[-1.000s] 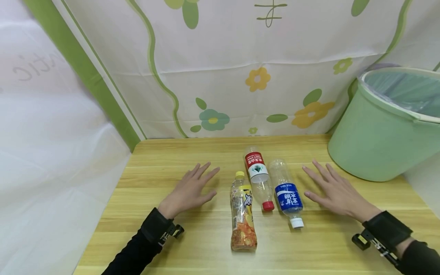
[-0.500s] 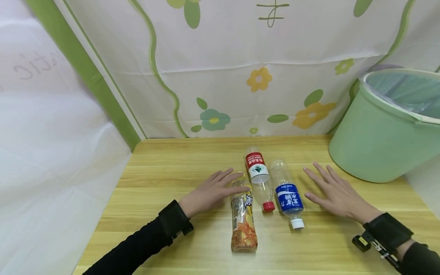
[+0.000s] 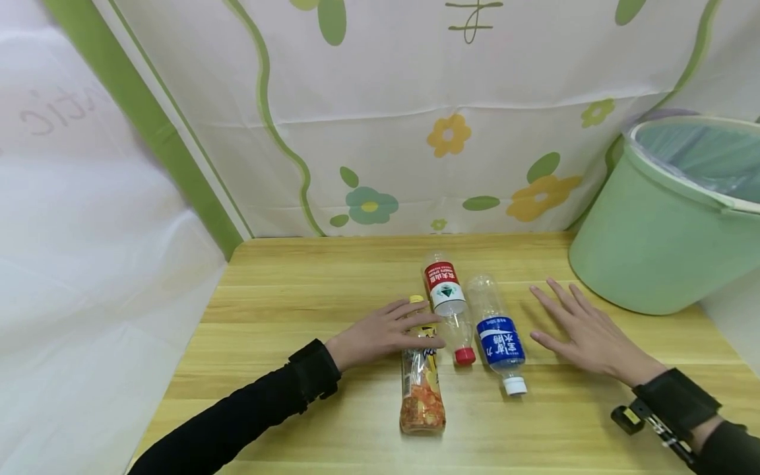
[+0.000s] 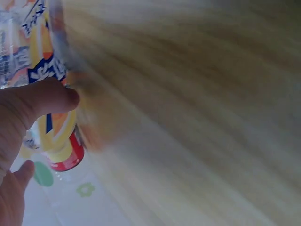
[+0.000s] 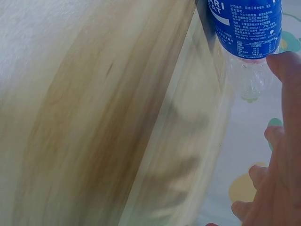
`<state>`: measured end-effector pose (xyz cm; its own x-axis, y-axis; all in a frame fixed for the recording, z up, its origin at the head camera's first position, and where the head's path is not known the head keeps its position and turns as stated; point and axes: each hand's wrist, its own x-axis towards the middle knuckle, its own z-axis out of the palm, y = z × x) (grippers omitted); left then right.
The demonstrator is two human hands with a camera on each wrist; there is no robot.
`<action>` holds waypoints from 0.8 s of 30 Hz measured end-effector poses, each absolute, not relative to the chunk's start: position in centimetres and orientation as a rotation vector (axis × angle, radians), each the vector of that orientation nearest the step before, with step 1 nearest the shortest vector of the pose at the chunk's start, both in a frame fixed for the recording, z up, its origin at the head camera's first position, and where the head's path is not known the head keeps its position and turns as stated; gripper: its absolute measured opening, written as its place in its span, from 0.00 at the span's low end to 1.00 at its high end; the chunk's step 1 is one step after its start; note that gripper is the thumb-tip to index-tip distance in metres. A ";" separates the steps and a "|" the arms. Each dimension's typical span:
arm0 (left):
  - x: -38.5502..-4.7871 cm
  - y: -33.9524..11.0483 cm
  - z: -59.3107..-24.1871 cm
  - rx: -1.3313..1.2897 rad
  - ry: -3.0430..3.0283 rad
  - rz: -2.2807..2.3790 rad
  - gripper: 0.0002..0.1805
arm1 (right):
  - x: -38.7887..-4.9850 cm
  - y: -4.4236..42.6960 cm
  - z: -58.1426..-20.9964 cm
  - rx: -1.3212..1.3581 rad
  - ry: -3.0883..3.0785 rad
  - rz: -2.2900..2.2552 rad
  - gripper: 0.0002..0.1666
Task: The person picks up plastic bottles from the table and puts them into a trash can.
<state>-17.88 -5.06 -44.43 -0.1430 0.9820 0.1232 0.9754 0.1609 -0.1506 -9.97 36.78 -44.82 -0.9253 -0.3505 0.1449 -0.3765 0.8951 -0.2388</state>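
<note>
In the head view my left hand (image 3: 380,335) reaches over the upper half of a yellow-capped drink bottle (image 3: 423,402) with orange liquid-coloured lower label. Its fingers are extended across the bottle and hide part of it; whether they touch it I cannot tell. The left wrist view shows the thumb (image 4: 54,96) in front of that bottle's label (image 4: 44,66). Just right of it lies a clear bottle (image 3: 446,300) with a red label and red cap. A blue-labelled bottle (image 3: 500,340) with a white cap lies beside that. My right hand (image 3: 584,333), fingers spread, is apart from it on the right.
A pale green bin (image 3: 659,231) with a clear liner stands at the right back of the wooden table (image 3: 297,277). White cloth with printed flowers (image 3: 368,158) hangs behind the table, and plain white cloth (image 3: 89,297) hangs along the left.
My left hand has moved right, from beside the yellow-capped bottle to over its upper part. The right hand and the bottles have stayed nearly in place.
</note>
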 end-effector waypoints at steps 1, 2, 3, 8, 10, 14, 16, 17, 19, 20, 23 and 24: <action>-17.9 -5.0 -44.6 -1.920 -2.219 0.051 0.40 | -9.9 36.8 -44.8 0.571 -2.959 0.412 0.52; -18.0 -4.9 -44.7 -1.922 -2.206 0.043 0.40 | -9.9 36.8 -44.8 0.573 -2.955 0.421 0.52; -18.0 -4.8 -44.8 -1.925 -2.194 0.031 0.39 | -9.9 36.8 -44.9 0.575 -2.951 0.431 0.52; -18.0 -4.6 -44.9 -1.940 -2.191 -0.022 0.35 | -9.8 36.8 -44.9 0.571 -2.948 0.444 0.51; -18.0 -4.7 -44.7 -1.931 -2.208 -0.031 0.34 | -9.8 36.9 -44.8 0.565 -2.954 0.444 0.52; -17.9 -5.1 -43.9 -1.877 -2.274 -0.055 0.33 | -9.7 37.0 -44.7 0.559 -2.956 0.452 0.52; -17.9 -5.4 -43.5 -1.842 -2.301 -0.066 0.33 | -9.7 37.1 -44.7 0.563 -2.951 0.447 0.52; -17.9 -5.5 -43.2 -1.828 -2.306 -0.080 0.33 | -9.7 37.1 -44.7 0.564 -2.949 0.449 0.52; -17.9 -5.6 -42.9 -1.807 -2.305 -0.093 0.33 | -9.8 37.2 -44.7 0.565 -2.948 0.444 0.52; -17.9 -5.7 -42.7 -1.797 -2.300 -0.096 0.34 | -9.8 37.2 -44.6 0.563 -2.949 0.444 0.52; -17.9 -5.8 -42.3 -1.765 -2.290 -0.098 0.36 | -9.8 37.3 -44.5 0.551 -2.952 0.439 0.53; -17.9 -5.9 -42.2 -1.752 -2.293 -0.097 0.37 | -9.8 37.3 -44.5 0.548 -2.953 0.439 0.53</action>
<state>-17.91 -5.92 -42.17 -0.2434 0.9399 0.2396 0.9567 0.2733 -0.0999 -9.77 37.28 -44.50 -0.9293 -0.3348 0.1557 -0.3657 0.8933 -0.2613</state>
